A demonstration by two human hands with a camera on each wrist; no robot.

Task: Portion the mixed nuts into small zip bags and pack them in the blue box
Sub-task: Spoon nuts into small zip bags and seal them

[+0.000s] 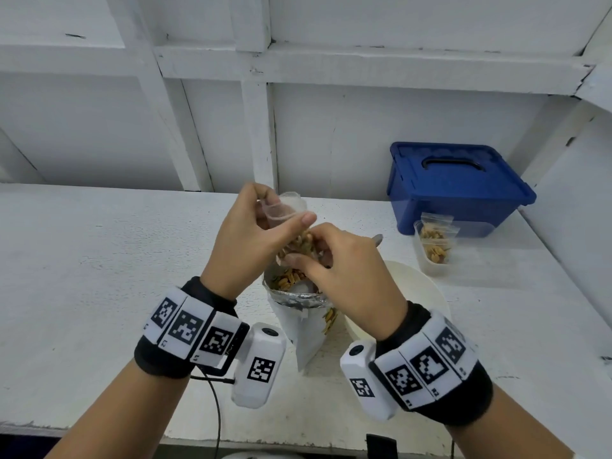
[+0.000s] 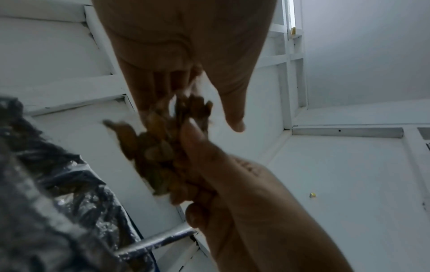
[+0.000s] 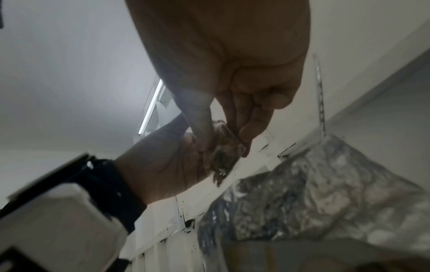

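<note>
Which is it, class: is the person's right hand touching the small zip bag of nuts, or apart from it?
Touching. In the head view, the right hand pinches the small zip bag while the left hand holds its top; the right wrist view shows fingertips pressed against it.

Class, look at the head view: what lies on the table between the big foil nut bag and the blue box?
In the head view, a white bowl and a clear tub holding filled zip bags lie between them.
</note>
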